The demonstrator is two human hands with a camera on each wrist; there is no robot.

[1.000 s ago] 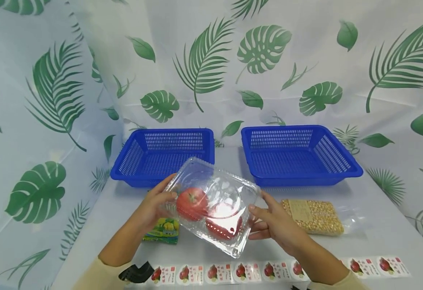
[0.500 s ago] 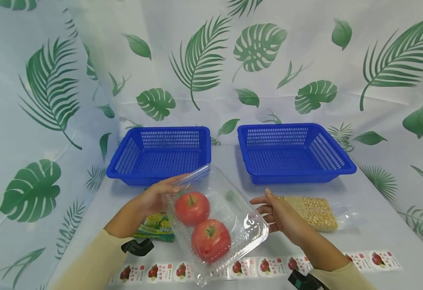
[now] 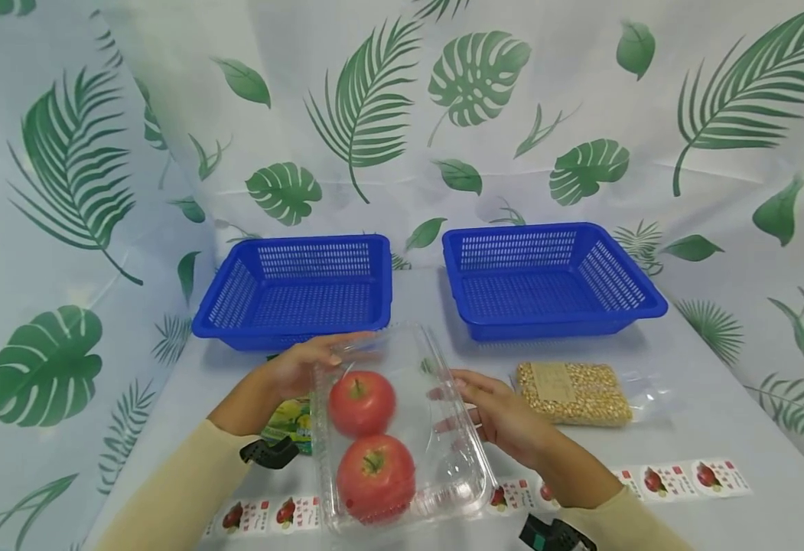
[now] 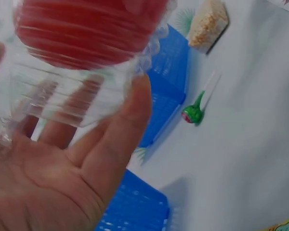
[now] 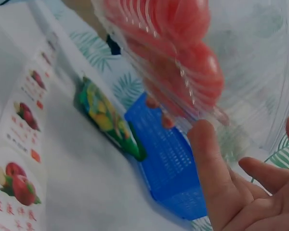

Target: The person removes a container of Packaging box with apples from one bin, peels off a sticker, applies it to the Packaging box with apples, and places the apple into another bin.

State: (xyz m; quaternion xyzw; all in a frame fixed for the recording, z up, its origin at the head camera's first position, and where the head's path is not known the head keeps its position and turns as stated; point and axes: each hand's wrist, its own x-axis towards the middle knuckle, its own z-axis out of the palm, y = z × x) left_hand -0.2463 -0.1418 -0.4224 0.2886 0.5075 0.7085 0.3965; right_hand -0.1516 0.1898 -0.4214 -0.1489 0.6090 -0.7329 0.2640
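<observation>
Nearest the camera, a sticker strip (image 3: 677,480) with fruit pictures lay flat along the table's (image 3: 718,413) front edge, partly hidden under the box. Above it a clear box (image 3: 402,428) was held off the table between both hands, long side running front to back, holding two apples: one apple (image 3: 375,476) at the near end, a second apple (image 3: 362,403) just behind it, the two almost touching.

The left hand (image 3: 298,367) was at the box's far left corner, fingers spread under it and thumb curled up along the side, gripping it; the left wrist view showed the fingers (image 4: 48,103) through the ribbed plastic. The right hand (image 3: 501,413) was against the box's right side, fingers fairly straight and apart, seen partly through the plastic. In the right wrist view the thumb (image 5: 214,163) touched the box edge; no closed grip showed there.

Under the left forearm lay a green packet (image 3: 291,421) printed with yellow fruit, flat on the table. To the right of the right hand, a sealed bag of corn (image 3: 572,392) lay flat, apart from the hand.

Farther back two blue baskets stood side by side with a gap between: left basket (image 3: 250,287), right basket (image 3: 615,275). Behind them hung a leaf-print cloth (image 3: 402,115).
</observation>
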